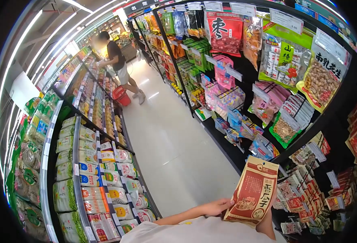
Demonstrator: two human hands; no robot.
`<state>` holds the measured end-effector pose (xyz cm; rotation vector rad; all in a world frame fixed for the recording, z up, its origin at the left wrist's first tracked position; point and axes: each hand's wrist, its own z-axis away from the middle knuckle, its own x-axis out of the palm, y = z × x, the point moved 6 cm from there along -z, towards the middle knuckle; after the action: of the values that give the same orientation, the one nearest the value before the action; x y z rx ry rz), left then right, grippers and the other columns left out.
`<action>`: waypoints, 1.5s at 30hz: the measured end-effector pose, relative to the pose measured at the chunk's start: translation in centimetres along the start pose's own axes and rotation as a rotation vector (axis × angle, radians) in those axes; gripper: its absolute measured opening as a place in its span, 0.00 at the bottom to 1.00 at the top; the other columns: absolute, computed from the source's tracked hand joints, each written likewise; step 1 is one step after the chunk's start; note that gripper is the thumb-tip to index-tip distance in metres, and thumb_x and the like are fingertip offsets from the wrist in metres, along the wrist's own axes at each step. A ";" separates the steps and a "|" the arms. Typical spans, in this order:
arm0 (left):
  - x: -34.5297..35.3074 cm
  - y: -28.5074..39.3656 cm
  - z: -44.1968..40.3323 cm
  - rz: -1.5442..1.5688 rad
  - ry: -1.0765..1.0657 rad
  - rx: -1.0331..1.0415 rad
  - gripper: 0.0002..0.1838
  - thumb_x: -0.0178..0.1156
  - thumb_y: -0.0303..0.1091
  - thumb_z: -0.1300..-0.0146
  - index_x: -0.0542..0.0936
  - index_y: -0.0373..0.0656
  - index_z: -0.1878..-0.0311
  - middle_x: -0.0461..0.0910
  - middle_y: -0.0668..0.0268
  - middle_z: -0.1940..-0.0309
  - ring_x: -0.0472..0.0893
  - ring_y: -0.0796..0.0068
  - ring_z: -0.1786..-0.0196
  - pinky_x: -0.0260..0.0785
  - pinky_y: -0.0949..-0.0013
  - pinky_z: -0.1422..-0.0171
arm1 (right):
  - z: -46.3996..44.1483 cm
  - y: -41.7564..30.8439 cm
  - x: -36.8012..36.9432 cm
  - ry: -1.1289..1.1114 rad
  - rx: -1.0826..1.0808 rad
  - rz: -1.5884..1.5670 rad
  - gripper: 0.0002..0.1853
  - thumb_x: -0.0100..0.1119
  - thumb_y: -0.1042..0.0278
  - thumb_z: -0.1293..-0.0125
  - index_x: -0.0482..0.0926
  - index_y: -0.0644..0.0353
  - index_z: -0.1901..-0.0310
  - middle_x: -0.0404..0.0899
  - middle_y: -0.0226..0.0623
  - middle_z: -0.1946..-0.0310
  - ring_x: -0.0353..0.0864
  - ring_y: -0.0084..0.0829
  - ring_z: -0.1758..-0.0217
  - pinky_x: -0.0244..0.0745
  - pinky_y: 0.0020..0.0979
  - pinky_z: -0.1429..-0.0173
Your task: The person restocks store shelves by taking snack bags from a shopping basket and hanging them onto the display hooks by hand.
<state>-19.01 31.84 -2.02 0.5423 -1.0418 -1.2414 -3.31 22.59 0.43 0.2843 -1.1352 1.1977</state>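
Observation:
A brown and red paper bag of sunflower seeds (254, 188) is held upright, front facing me, close to my body at the lower right. My left hand (218, 207) grips its left edge with the thumb over the front, its other fingers hidden behind. At the bag's lower right edge, my right hand (266, 223) supports it from behind, most of that hand out of sight. Just right of the bag hang several small snack packs (296, 194) on hooks.
Hanging snacks such as a red date bag (224, 33) and a peanut bag (321, 75) fill the right rack. Shelves of white packages (117, 194) line the left. Along the aisle floor (166, 133) stands a person (117, 60) near a red basket (121, 96).

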 end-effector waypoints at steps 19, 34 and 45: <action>-5.1 2.3 -2.0 0.345 0.212 0.053 0.23 0.38 0.41 0.22 0.69 0.35 0.35 0.76 0.57 0.40 0.78 0.70 0.41 0.69 0.66 0.35 | -0.4 -0.6 1.7 0.042 -0.097 0.012 0.31 0.38 0.39 0.27 0.73 0.58 0.40 0.79 0.42 0.45 0.81 0.40 0.46 0.78 0.42 0.42; -6.4 5.4 -1.0 0.260 0.172 0.024 0.33 0.53 0.49 0.28 0.61 0.36 0.29 0.71 0.57 0.36 0.74 0.68 0.36 0.66 0.65 0.33 | -3.5 0.9 1.7 0.146 -0.030 -0.023 0.33 0.31 0.36 0.27 0.72 0.55 0.39 0.78 0.40 0.44 0.80 0.41 0.43 0.77 0.45 0.41; -9.6 4.8 1.8 0.284 0.360 0.021 0.26 0.49 0.49 0.25 0.70 0.37 0.35 0.79 0.64 0.45 0.77 0.76 0.44 0.68 0.71 0.38 | -5.0 3.7 5.1 0.080 0.007 -0.016 0.35 0.33 0.34 0.28 0.73 0.58 0.40 0.78 0.42 0.45 0.80 0.41 0.45 0.77 0.43 0.41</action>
<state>-18.00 42.61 -0.57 0.5864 -0.7950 -0.8458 -4.09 30.57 0.91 0.2482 -1.0578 1.1896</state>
